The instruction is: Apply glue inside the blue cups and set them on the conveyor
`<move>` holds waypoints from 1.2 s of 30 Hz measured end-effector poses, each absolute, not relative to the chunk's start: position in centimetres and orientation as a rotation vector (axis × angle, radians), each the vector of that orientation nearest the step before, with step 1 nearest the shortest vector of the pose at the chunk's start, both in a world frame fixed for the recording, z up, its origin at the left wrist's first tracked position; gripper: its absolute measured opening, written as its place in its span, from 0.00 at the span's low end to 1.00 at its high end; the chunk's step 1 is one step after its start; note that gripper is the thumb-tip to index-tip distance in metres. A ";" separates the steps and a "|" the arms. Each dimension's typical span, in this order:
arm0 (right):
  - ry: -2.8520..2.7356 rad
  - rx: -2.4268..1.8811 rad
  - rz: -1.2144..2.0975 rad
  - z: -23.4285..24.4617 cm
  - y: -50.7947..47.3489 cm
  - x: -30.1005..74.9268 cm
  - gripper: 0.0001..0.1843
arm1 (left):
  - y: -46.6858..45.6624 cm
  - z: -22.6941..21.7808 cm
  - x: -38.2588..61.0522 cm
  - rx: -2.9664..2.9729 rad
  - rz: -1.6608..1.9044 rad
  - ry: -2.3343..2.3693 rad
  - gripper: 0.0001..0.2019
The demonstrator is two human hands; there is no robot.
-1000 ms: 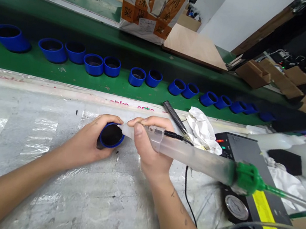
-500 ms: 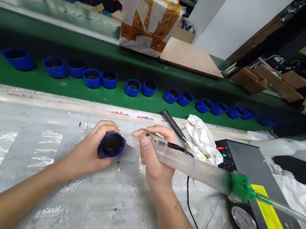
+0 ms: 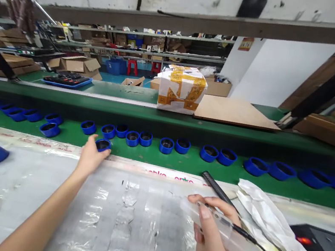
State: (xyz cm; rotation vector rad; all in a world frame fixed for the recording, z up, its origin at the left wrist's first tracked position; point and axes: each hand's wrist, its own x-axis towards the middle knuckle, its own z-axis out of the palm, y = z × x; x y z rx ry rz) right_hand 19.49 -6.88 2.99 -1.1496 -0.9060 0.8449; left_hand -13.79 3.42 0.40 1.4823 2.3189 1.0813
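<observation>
The left arm reaches forward from the lower left of the view, forearm slanting up and to the right. The left hand is at its end, fingers on the left of a blue cup and thumb on its right. This grip pinches the cup by its sides, at the near edge of the green ledge, in front of the row of other cups. Whether its base touches the ledge cannot be told.

The right hand is low and to the right, over the plastic-covered counter. Its grip is closed around a clear syringe, thumb on top, index finger along the far side, another fingertip curled below. The nozzle points left; the barrel slopes away to the lower right, with a black cable running along it.

A pale strip along the counter's far edge bears pink lettering, partly covered; one word looks like "onko", though the spelling is unsure. Orange tape on the white box carries marks too small to read, and so does the red sign on the pillar.
</observation>
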 end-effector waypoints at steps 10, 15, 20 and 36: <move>-0.879 -1.189 0.880 3.0 -6.6 19.4 0.15 | 6.0 1.3 -16.4 1.773 1.138 2.415 0.10; -0.897 -1.184 0.888 2.8 -6.7 19.5 0.14 | 6.7 1.5 -13.4 1.948 1.184 2.298 0.05; -0.938 -1.110 0.862 2.0 -6.5 20.1 0.12 | 2.0 1.5 -7.2 2.080 1.199 1.894 0.07; -1.321 -0.990 0.926 2.5 -6.0 19.2 0.05 | -5.3 -1.8 -0.1 1.862 0.809 1.149 0.33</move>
